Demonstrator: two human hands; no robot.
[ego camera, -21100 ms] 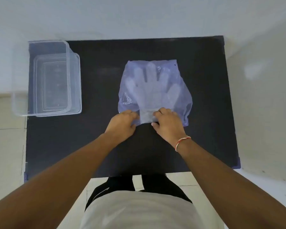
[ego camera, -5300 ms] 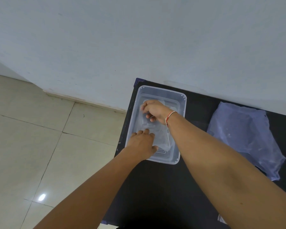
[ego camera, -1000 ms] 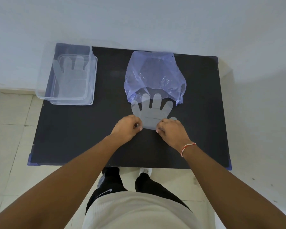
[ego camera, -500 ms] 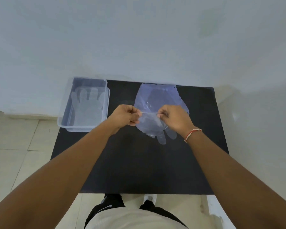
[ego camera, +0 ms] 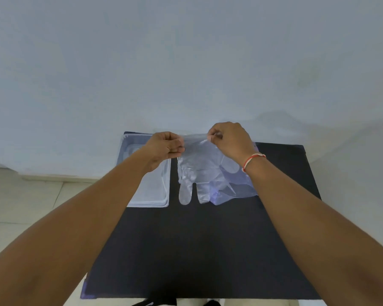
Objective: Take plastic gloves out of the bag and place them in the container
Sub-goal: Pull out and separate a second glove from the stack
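**Second glove lifted clear, heading for the container**

The glove [ego camera: 197, 173] hangs in the air by its cuff, fingers dangling down, pinched at one corner by my left hand [ego camera: 166, 149] and at the other by my right hand [ego camera: 228, 140]. A second ago it lay flat on the table [ego camera: 197, 250] at the bag's mouth; now it is out and raised. The bag [ego camera: 239, 186] lies below my right wrist. The container [ego camera: 150, 195] sits under my left hand, so I judge a short carry leftward and a lowering remain.
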